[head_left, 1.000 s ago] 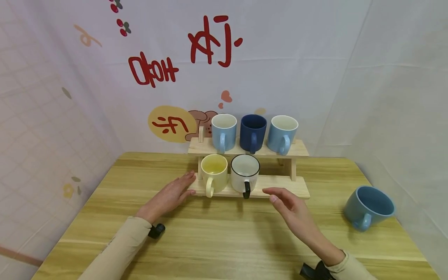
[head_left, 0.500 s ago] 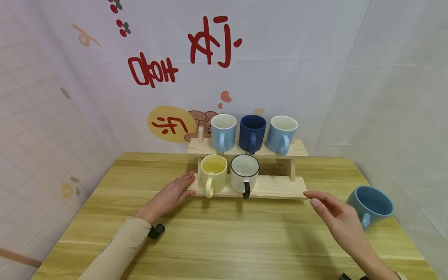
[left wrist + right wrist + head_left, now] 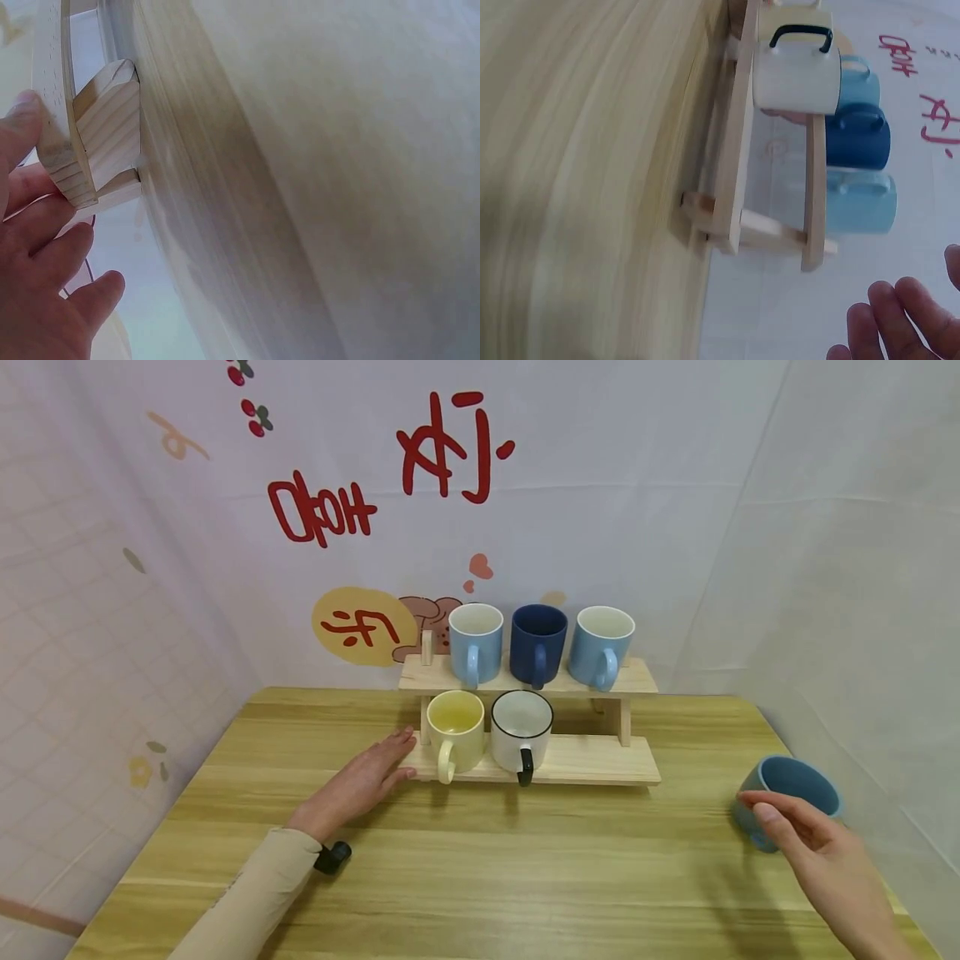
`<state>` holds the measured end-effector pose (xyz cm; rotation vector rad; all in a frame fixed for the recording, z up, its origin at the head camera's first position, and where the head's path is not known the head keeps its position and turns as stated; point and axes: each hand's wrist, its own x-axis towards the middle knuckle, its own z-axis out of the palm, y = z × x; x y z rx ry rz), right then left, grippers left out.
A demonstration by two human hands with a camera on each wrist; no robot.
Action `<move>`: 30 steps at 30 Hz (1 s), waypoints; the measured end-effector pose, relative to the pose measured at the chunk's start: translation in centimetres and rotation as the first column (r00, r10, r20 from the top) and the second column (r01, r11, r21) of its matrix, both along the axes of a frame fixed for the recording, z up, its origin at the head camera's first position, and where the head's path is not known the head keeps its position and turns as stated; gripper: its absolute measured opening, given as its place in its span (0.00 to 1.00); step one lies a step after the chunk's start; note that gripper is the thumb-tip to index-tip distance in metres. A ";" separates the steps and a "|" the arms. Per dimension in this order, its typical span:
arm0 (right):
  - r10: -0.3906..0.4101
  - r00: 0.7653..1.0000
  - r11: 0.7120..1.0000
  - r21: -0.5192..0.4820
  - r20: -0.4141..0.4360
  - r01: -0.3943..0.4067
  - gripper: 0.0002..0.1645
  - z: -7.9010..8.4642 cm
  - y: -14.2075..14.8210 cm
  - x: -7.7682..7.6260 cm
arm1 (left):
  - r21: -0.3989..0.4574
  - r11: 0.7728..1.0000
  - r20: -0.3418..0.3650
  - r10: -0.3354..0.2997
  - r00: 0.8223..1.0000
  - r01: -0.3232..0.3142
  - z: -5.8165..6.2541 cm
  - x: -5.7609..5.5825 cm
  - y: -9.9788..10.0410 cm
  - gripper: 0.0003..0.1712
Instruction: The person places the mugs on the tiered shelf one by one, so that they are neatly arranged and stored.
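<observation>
At the left end of the two-tier wooden rack [image 3: 600, 758], my left hand [image 3: 360, 781] holds the lower shelf, thumb at its front and fingers at its end. The left wrist view shows the thumb on the shelf board [image 3: 56, 97] and the fingers around its end. On the lower shelf are a yellow mug [image 3: 468, 743] and a white mug [image 3: 517, 747] with black rim and handle. My right hand [image 3: 828, 868], fingers loosely bent and holding nothing, is in front of a grey-blue mug [image 3: 798, 777] on the table at the right, overlapping part of it.
The upper shelf bears a light blue mug [image 3: 483, 652], a navy mug [image 3: 536, 647] and another light blue mug [image 3: 588, 647], handles toward me. A white printed curtain [image 3: 600, 485] hangs behind and beside the wooden table [image 3: 525, 885].
My right hand has moved rightward from beside the white mug, past the rack's right end, to the grey-blue mug. The left hand stays at the rack.
</observation>
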<state>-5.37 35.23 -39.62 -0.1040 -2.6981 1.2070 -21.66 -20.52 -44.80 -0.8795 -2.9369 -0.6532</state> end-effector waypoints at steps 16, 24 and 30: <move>-0.166 0.980 0.986 -0.015 0.109 0.169 0.29 -2.4 5.2 1.2 | 0.003 1.000 0.009 0.005 1.000 -0.005 -0.1 0.0 -0.5 0.35; -0.180 0.969 0.977 -0.082 0.168 0.196 0.36 -3.8 6.8 1.0 | 0.012 1.000 -0.013 -0.011 1.000 0.011 0.1 -0.1 -0.3 0.35; -0.067 0.947 0.989 -0.102 0.314 0.104 0.47 -4.9 7.4 0.4 | 0.024 1.000 -0.008 -0.012 1.000 0.012 0.2 -0.1 -0.3 0.35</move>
